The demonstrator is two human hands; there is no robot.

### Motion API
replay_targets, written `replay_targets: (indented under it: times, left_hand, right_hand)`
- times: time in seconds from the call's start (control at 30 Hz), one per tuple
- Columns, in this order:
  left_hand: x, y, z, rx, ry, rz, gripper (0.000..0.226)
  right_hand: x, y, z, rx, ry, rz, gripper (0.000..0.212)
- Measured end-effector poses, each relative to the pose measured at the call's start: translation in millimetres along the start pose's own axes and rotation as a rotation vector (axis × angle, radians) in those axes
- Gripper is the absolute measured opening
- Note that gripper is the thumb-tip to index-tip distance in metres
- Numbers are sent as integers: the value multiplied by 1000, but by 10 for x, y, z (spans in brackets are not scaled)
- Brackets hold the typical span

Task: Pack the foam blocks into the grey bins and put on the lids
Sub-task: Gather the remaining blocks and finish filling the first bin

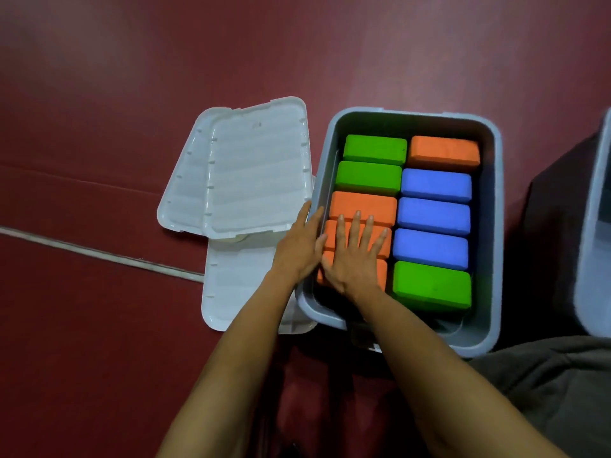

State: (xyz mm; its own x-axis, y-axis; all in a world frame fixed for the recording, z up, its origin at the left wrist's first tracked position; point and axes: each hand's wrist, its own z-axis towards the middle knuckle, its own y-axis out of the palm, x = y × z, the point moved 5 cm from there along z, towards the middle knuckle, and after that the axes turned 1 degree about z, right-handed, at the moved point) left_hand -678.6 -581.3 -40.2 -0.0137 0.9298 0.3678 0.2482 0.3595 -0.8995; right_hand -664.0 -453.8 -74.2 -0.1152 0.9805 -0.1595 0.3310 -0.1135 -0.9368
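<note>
We see a grey bin (489,226) on the dark red floor (99,325), filled with foam blocks in two columns; the left column holds two green blocks (373,150) at the far end and three orange blocks (362,206) nearer us; the right column holds an orange block (444,152) farthest, then three blue blocks (434,216), then a green block (431,285) nearest; our right hand (353,259) lies flat, fingers spread and released, on the near orange blocks; our left hand (299,249) rests open just beside it at the bin's left rim, fingertips touching the blocks, grasping nothing; three pale lids (258,170) lie overlapping on the floor just left of the bin; part of another bin (595,226) shows at the right edge.
</note>
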Motion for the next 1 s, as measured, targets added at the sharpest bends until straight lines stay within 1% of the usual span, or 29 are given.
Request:
replay_targets:
  times: [0.07,0.17,0.27,0.33,0.43,0.5,0.57,0.63,0.67,0.73,0.83,0.9,1.0]
  left_hand:
    - [8,49,13,34,-9,-145,63]
    - [-42,61,-8,178,-73,-266,64]
    - [-127,19,44,285,-85,-220,58]
    - [-183,-8,89,319,-67,-181,53]
    - [-224,-41,126,354,-92,-219,46]
    - [-275,-37,111,395,-161,-263,40]
    - [-444,8,113,402,-303,-304,37]
    - [-670,95,144,344,-425,-263,40]
    - [-770,162,168,291,-442,-211,40]
    - [-886,316,220,131,-438,-138,41]
    - [-939,554,343,-103,-457,-160,44]
    - [-866,662,450,-175,-452,-236,37]
    - [-702,766,577,-217,-378,-267,23]
  right_hand:
    - [25,13,15,55,-7,11,92]
    - [56,4,95,103,-19,10,90]
    - [-12,-18,132,112,-2,15,91]
    - [-38,-7,144,113,-1,8,92]
    - [-28,-31,144,111,6,-1,92]
    - [-33,-45,132,108,10,-4,92]
    - [-39,-48,136,106,10,-6,91]
    - [-40,-48,144,104,11,-10,91]
    - [-43,-43,144,104,10,-13,91]
    - [-49,-26,145,110,10,-21,91]
    - [-64,-4,168,124,15,-31,91]
    - [-58,-1,176,127,14,-27,92]
    - [-41,0,186,137,9,-22,92]
